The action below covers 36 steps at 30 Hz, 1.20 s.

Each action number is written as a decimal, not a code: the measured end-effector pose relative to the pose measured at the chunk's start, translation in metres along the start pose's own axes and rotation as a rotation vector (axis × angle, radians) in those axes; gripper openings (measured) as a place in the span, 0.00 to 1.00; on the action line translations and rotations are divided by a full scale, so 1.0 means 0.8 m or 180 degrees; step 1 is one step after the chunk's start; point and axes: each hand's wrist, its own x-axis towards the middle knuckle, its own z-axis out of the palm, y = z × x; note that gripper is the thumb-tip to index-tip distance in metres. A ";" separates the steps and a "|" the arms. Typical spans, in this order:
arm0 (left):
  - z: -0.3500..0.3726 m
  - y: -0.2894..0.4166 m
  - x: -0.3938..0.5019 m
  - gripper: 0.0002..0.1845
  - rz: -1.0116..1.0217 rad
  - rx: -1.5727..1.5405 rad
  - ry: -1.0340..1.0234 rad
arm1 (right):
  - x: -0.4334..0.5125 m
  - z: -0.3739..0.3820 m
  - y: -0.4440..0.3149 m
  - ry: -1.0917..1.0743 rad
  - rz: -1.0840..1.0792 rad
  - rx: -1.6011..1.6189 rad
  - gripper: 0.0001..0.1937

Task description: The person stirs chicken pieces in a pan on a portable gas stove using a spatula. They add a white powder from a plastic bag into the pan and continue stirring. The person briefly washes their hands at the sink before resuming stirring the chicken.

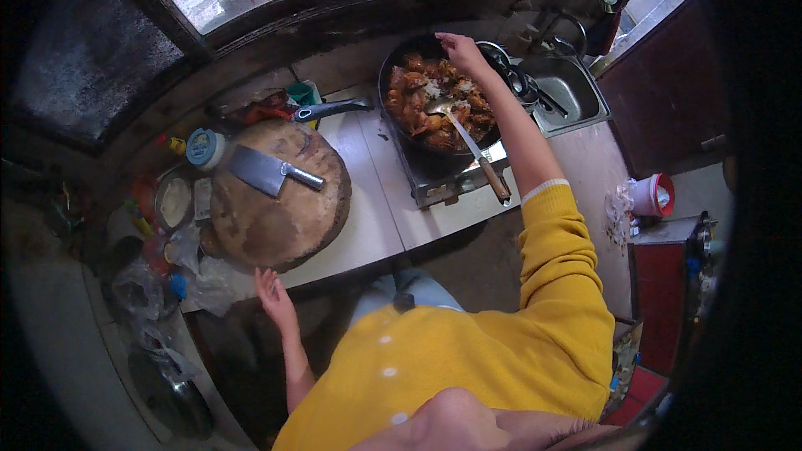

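Note:
My right hand [462, 54] is over the far rim of a dark wok [383, 89], its fingers drawn together; whether anything is between them I cannot tell. Browned chunks of food [413, 106], topped with small white patches, fill the wok. A metal cooking spatula [460, 128] rests in the food, its wooden handle over the near rim. The wok sits on a stove [432, 185]. My left hand [274, 295] is low by the counter's front edge, empty with fingers apart, near a round wooden chopping board [282, 219]. On that board lies a cleaver [260, 169].
A grey-handled utensil [335, 108] lies behind the board. Left of it are a lidded tub [205, 148], a bowl [173, 202] and plastic bags [210, 282]. A metal sink [564, 91] is beyond my right forearm; a red-rimmed white container [651, 194] stands at right.

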 end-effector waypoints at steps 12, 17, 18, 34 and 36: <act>0.058 0.044 0.056 0.19 -0.0158 -0.0248 -0.0734 | -0.034 0.038 0.031 -0.0028 -0.0785 -0.1124 0.16; 0.169 0.137 0.108 0.18 0.0854 -0.0758 -0.1919 | -0.066 0.008 0.029 -0.0584 0.0150 0.0301 0.21; 0.202 0.163 0.118 0.18 0.1057 -0.0468 -0.2058 | -0.071 0.003 0.023 -0.0453 0.0439 0.0443 0.22; 0.576 0.260 0.146 0.41 -0.0476 -0.0422 -0.2633 | -0.148 -0.021 -0.060 0.0696 0.1187 0.3378 0.30; 0.577 0.284 0.134 0.42 -0.0896 -0.1696 -0.2881 | -0.154 0.014 -0.065 0.0241 0.1123 0.2727 0.31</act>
